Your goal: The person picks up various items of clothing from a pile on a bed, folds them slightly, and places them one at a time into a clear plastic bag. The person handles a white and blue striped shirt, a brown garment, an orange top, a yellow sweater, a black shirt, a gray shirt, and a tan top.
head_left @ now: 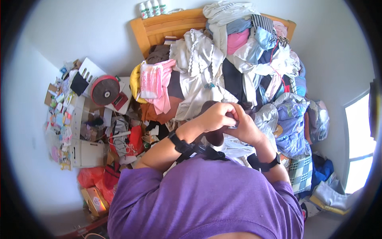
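Observation:
My left hand (218,116) and my right hand (247,126) meet in front of my chest, fingers curled and touching. Between and below them shows a dark brown piece of cloth (215,138), bunched up; its exact kind is hidden by the fingers. Both hands are closed on it, and a small greyish bit shows at the fingertips. Just beyond lies a white garment with scalloped trim (195,51), spread over the heap. Clear plastic wrapping (266,119) sits beside my right hand.
A wooden headboard (171,24) stands behind the clothes pile. Left are a pink-and-white package (152,81), a round dark red fan (105,91) and a cluttered white desk (88,153). A blue plastic-bagged bundle (292,119) and a checked cloth (301,173) lie on the right.

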The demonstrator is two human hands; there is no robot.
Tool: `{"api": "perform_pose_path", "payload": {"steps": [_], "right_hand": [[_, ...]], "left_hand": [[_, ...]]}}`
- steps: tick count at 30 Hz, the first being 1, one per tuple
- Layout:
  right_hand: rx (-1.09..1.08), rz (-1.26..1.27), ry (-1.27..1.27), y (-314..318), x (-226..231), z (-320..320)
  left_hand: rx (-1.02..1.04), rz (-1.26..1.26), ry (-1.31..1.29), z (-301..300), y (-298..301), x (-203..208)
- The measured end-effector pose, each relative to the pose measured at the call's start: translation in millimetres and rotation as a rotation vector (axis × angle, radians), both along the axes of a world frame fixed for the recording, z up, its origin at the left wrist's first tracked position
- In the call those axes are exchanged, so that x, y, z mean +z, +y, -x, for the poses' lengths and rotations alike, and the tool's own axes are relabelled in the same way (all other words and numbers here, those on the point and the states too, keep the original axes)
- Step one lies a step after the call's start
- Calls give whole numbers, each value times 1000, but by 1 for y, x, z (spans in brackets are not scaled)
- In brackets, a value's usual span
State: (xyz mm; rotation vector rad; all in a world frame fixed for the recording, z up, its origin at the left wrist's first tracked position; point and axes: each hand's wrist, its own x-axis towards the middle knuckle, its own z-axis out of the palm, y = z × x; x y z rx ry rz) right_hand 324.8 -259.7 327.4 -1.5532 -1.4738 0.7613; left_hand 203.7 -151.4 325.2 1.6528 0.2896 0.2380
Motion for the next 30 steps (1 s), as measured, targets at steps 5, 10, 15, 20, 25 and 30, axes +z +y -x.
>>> {"api": "perform_pose_path", "payload": {"steps": [5, 10, 15, 20, 25, 30], "right_hand": [[-61, 144, 81, 2, -19, -22], [3, -54, 84, 2, 35, -9], [-190, -274, 201, -21, 77, -32], [-348, -328, 50, -47, 95, -57], [-648, -343, 164, -56, 73, -100], [-595, -383, 322, -44, 88, -131]], "left_hand": [[91, 88, -169, 17, 5, -13], [88, -395, -123, 14, -5, -53], [103, -166, 177, 41, 19, -98], [616, -119, -130, 79, 58, -44], [784, -725, -243, 95, 63, 58], [647, -849, -95, 89, 79, 100]]}}
